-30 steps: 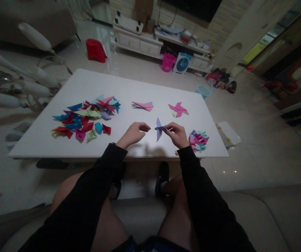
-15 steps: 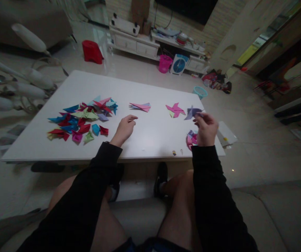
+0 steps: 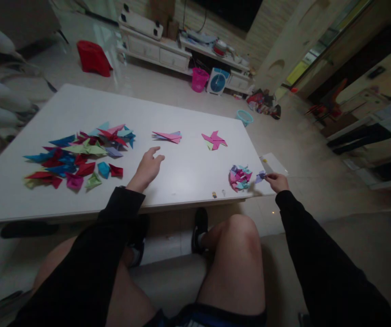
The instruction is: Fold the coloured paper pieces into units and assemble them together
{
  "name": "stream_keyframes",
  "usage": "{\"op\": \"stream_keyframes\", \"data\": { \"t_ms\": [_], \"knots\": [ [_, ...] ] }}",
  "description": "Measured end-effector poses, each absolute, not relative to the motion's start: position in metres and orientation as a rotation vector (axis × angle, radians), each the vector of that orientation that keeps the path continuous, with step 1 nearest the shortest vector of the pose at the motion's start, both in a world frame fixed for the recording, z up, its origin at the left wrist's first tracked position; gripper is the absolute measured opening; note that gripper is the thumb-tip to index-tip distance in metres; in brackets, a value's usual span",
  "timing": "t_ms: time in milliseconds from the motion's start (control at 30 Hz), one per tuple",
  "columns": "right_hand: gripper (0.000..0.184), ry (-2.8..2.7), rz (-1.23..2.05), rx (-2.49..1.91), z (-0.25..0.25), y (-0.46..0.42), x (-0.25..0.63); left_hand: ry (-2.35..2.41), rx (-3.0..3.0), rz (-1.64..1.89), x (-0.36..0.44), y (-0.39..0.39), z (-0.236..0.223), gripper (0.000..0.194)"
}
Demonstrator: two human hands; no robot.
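Note:
My right hand [image 3: 277, 182] pinches a purple folded-paper piece [image 3: 259, 176] at the table's right end. Just left of it lies a small heap of pink, purple and light-blue folded papers [image 3: 240, 177]. My left hand [image 3: 147, 169] hovers over the table with fingers apart and nothing in them. Beyond it rests a flat stack of pink and purple folded strips [image 3: 167, 136]. A pink paper pinwheel shape [image 3: 214, 140] with a green part lies farther right. On the left spreads a large pile of colourful folded papers [image 3: 76, 156].
The white table [image 3: 188, 177] stands before my knees. Two tiny items, one a yellowish figure [image 3: 214, 194], lie near its front edge. Past the table are a red stool [image 3: 94, 58], a pink basket [image 3: 200, 80], a blue-and-white fan [image 3: 218, 81] and a light-blue basket [image 3: 244, 118].
My right hand has carried the purple folded paper from the table's middle, past the pinwheel, to beyond the right-hand heap. My left hand has spread its fingers. The view has turned right.

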State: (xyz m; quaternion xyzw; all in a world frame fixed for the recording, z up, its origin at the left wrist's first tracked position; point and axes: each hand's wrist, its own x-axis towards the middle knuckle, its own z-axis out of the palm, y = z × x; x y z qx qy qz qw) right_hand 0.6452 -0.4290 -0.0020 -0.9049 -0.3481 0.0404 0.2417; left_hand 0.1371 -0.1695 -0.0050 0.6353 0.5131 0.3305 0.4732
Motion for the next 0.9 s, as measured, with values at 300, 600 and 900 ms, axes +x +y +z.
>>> {"op": "stream_keyframes", "data": {
  "t_ms": [300, 600, 900],
  "knots": [
    [0.033, -1.005, 0.196, -2.548, -0.047, -0.430, 0.668, 1.295, 1.612, 0.741, 0.140, -0.170, -0.008, 0.050],
    [0.027, -1.042, 0.193, -2.520, -0.044, -0.420, 0.651, 1.240, 1.602, 0.744, 0.140, -0.171, -0.006, 0.046],
    [0.057, -1.131, 0.175, -2.162, 0.030, -0.395, 0.569, 1.155, 1.445, 0.781, 0.148, -0.178, 0.000, 0.057]
  ]
}}
